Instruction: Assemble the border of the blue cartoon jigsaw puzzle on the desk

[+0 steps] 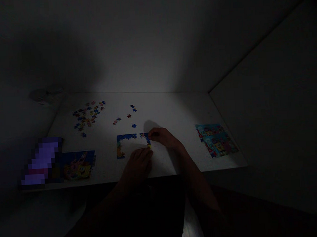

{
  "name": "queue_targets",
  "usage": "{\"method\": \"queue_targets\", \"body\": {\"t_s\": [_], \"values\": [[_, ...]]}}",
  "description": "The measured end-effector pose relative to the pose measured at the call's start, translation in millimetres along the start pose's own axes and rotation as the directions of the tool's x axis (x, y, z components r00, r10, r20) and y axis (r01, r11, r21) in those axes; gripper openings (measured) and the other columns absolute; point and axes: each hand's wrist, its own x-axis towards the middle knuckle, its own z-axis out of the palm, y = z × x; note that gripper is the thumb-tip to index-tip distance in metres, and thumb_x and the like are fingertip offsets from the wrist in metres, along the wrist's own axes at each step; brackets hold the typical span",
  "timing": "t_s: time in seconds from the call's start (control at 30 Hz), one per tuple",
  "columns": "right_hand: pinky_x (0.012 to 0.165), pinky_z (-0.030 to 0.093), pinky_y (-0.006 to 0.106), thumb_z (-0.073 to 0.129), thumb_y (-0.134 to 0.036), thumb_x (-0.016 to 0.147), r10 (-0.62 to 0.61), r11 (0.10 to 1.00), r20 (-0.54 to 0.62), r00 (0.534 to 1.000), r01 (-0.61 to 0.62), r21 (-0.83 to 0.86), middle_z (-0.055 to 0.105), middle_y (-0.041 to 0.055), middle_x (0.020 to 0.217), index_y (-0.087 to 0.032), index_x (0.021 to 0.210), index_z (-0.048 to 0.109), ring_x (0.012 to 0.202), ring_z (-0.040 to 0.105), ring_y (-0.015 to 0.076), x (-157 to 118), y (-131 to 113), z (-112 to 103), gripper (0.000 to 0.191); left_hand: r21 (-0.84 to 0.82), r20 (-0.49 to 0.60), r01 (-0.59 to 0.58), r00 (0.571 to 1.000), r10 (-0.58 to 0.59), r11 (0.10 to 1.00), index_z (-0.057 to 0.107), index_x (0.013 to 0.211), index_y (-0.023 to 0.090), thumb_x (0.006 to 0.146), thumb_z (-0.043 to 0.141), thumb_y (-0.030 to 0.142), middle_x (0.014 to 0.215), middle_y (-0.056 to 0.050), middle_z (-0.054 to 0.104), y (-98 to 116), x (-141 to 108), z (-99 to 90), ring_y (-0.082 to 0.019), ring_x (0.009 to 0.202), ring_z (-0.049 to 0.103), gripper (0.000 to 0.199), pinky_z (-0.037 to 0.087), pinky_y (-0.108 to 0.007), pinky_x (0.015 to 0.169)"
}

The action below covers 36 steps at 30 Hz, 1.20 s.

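Observation:
A partly joined jigsaw puzzle (pixel 119 150) lies in front of me. Its blue border has a gap in the top edge, and its middle shows bare table. My left hand (pixel 139 162) rests over the lower right part, fingers stretched flat and close together, hiding that part of the border. At the upper right corner, the thumb and fingers of my right hand (pixel 161 135) pinch a puzzle piece (pixel 148 136) at the border; dim light blurs its outline. Just above the top edge lies a loose blue puzzle piece (pixel 134 126).
Many loose pieces (pixel 87 117) lie scattered at the back left of the white table (pixel 171 114). A cartoon picture sheet (pixel 79 165) is at front left beside a pixelated purple rectangle (pixel 43 159). Another colourful sheet (pixel 217 140) lies right. Walls rise behind and to the right.

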Motion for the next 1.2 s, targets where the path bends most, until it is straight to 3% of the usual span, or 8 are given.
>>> {"method": "queue_targets", "body": {"t_s": [0.27,0.77,1.03,1.2], "values": [[0.086,0.05,0.032,0.063,-0.023,0.084,0.007,1.0,0.019,1.0,-0.007,0.029,0.072,0.003,0.09,-0.018,0.087,0.07,0.086,0.067,0.0161,-3.4,-3.7,1.5,0.009,0.016,0.008,-0.004,1.0,0.004,1.0,0.057,0.127,0.014,0.096,0.044,0.018,0.129,-0.013,0.061,0.5,1.4,-0.7,-0.026,0.119,0.052,0.033,0.042,-0.044,0.102],[0.082,0.051,0.03,0.064,-0.016,0.084,-0.041,0.972,-0.065,0.997,0.025,-0.232,0.07,0.0024,0.093,-0.021,0.088,0.073,0.086,0.067,0.0158,-5.0,-3.3,5.7,0.011,-0.007,-0.003,-0.004,1.0,0.004,1.0,0.057,0.128,0.014,0.097,0.042,0.018,0.129,-0.013,0.061,-1.2,0.9,0.1,-0.026,0.122,0.052,0.034,0.043,-0.045,0.104],[0.081,0.05,0.03,0.065,-0.016,0.085,-0.039,0.955,-0.066,0.997,0.018,-0.297,0.069,0.003,0.094,-0.021,0.089,0.073,0.087,0.066,0.016,-5.2,-6.1,7.4,0.011,-0.012,0.009,0.005,1.0,-0.005,1.0,0.055,0.131,0.016,0.097,0.04,0.019,0.129,-0.012,0.061,0.6,1.4,-2.0,-0.026,0.123,0.051,0.037,0.043,-0.045,0.103],[0.084,0.049,0.029,0.062,-0.015,0.088,-0.106,0.924,-0.008,0.994,0.096,-0.369,0.066,0.003,0.097,-0.023,0.093,0.074,0.091,0.064,0.0157,-10.2,-9.4,10.1,0.015,-0.004,0.006,0.005,1.0,-0.005,1.0,0.055,0.13,0.016,0.096,0.039,0.018,0.128,-0.012,0.061,0.4,1.4,-1.6,-0.026,0.123,0.051,0.037,0.043,-0.045,0.103]]}}
